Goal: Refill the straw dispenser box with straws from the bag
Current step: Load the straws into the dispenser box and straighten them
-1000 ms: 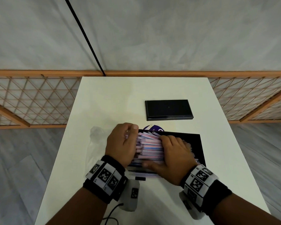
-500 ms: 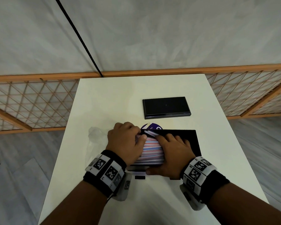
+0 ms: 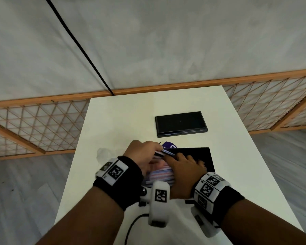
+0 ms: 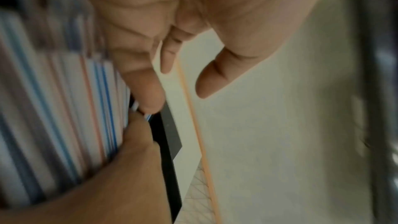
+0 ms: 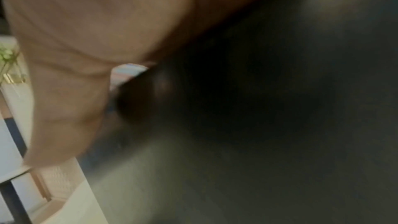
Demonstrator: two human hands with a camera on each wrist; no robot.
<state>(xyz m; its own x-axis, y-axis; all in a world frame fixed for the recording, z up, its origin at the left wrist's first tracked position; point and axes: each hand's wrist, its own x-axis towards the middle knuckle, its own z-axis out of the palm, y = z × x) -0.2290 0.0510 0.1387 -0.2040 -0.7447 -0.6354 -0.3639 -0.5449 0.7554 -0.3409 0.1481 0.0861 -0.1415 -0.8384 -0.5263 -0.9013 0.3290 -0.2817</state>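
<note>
A bundle of wrapped straws [image 3: 160, 175] with pink and blue stripes sits at the left end of the open black dispenser box [image 3: 200, 156] on the white table [image 3: 124, 121]. My left hand [image 3: 145, 156] curls over the bundle's far left side, and its thumb presses the stripes of the straws [image 4: 64, 125]. My right hand [image 3: 182, 167] lies over the bundle's right side, fingers meeting the left hand's at the far end. The right wrist view is blurred: a palm [image 5: 86, 31] over the dark box [image 5: 258, 108]. A purple bag label [image 3: 169, 145] peeks out behind the hands.
The box's flat black lid [image 3: 180, 123] lies farther back on the table. Crumpled clear plastic [image 3: 102, 154] sits left of my left wrist. A wooden lattice fence [image 3: 34, 128] runs behind and beside the table. A black cable [image 3: 131, 227] trails near the front edge.
Both hands have closed in on the straw bundle, squeezing it narrower. My left hand has slid rightward over its far end until the fingers meet.
</note>
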